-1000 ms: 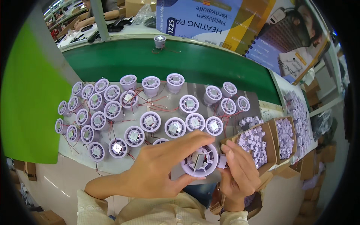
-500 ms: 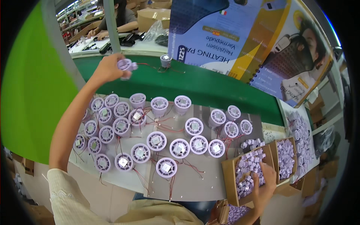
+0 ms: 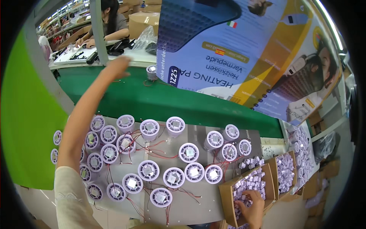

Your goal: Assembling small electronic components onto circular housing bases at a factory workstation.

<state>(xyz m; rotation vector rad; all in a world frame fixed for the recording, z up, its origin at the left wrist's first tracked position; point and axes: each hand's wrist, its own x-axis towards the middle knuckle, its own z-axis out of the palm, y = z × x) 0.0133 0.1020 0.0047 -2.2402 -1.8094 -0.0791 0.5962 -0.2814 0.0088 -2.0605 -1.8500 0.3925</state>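
My left hand [image 3: 119, 68] reaches over the green belt [image 3: 171, 100] at the back, smeared by motion; whether anything is in its fingers is hidden. A thin red wire shows just below it. My right hand [image 3: 251, 208] dips into an open cardboard box [image 3: 225, 198] at lower right, thumb and fingers apart, fingertips at the small lilac plastic pieces [image 3: 249, 183]. Many lilac round cups [image 3: 173, 177], with slotted rims, square metallic centres and red and black wires, stand on the grey work surface [image 3: 187, 206]. A similar cup [image 3: 151, 71] sits alone on the belt.
A second cardboard box [image 3: 286, 171] of lilac pieces stands to the right, with more lilac parts [image 3: 301, 149] beyond it. A large printed carton [image 3: 228, 49] rises behind the belt. Past a metal post [image 3: 98, 32], another person [image 3: 114, 23] works at a white table.
The lilac cup that was in my left hand no longer shows. My right hand has shifted down and left within the box. The whole view has tilted, so the cups appear lower.
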